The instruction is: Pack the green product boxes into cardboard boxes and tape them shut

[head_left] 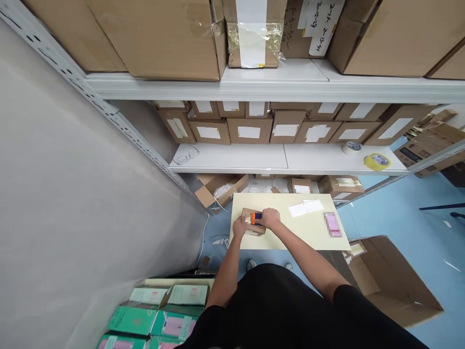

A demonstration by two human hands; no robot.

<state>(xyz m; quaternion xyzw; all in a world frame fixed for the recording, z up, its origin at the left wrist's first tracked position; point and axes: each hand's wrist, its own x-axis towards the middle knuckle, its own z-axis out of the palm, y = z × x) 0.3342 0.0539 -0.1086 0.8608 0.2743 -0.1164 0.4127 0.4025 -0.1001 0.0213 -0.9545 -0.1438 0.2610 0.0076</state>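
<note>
A small brown cardboard box (257, 231) sits near the left end of the pale yellow table (290, 237), with shiny clear tape on its top. My left hand (239, 226) grips the box at its left side, fingers closed on its edge. Over the box's right part, my right hand (270, 218) is closed around an orange and dark blue tool (253, 218), which rests on the box top. White paper strips (305, 208) lie on the table right of my right hand. Farther right on the table is a blurred pink item (333, 224).
Behind the table stands a white shelf (232, 157) with labelled boxes, glasses (187, 156), and clear (351, 148) and yellow tape rolls (377, 162). A large open carton (395, 281) is on the floor at right. Green boxes (132, 319) stand at lower left, beside a grey wall.
</note>
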